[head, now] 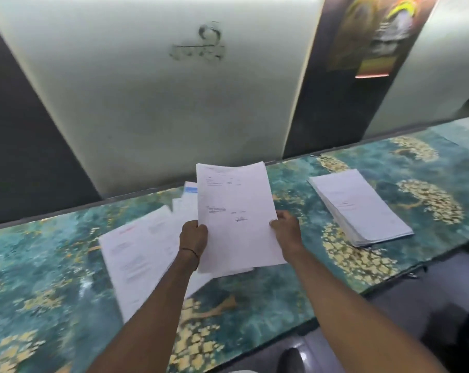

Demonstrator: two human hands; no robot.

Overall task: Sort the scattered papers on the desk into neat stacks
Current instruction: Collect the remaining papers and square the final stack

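Both hands hold a thin bundle of white printed sheets [237, 211] lifted above the desk, its top page carrying text and a signature. My left hand [193, 236] grips the bundle's left edge and my right hand [287, 230] pinches its right edge. Under and to the left of the bundle lie loose scattered papers [136, 254], overlapping and askew, one with a red heading, another with a blue band at the back. A squared stack of white papers [359, 208] rests on the desk to the right, apart from my hands.
The desk [53, 292] is covered in a teal cloth with gold patterns and runs diagonally across the view. Behind it stands a white wall panel [174, 90] with dark strips. A dark floor and a shoe toe [291, 358] show at the lower right.
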